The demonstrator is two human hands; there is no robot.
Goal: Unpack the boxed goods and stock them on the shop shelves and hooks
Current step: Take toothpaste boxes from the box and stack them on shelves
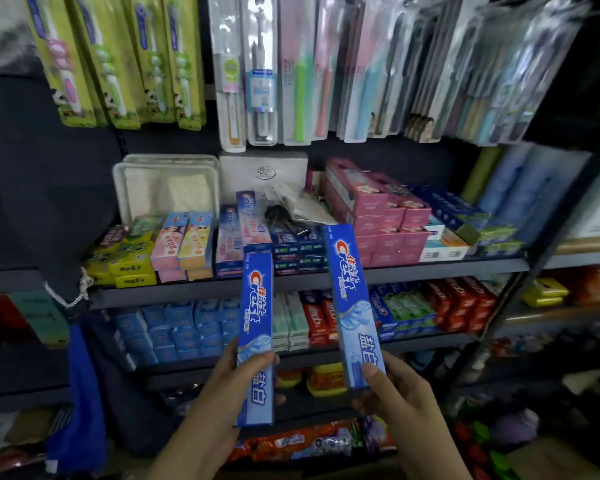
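I am holding two blue Crest toothpaste boxes upright in front of the shelving, one in each hand. My left hand (236,379) is gripping the left Crest box (256,337) near its lower end, fingers curling round its front edge and the palm behind it. My right hand (395,393) is pinching the right Crest box (352,306) at its bottom, thumb lying flat on the printed face and the other fingers behind. That box is leaning slightly, its top tilting to the left, and the two boxes are standing apart with a gap between them.

Behind their upper ends, the upper shelf (430,270) is carrying stacked toothpaste cartons: yellow and pink children's boxes (174,247) to the left, more Crest cartons (243,226) in the middle, pink cartons (381,220) to the right. The lower shelf (413,341) is holding small blue boxes (174,329) on the left and red cartons (465,303) on the right. Above, farther up, packaged toothbrushes (291,71) are hanging in rows, with green children's toothbrush packs (118,60) at the far left. A blue cloth (80,393) is hanging at the near left.
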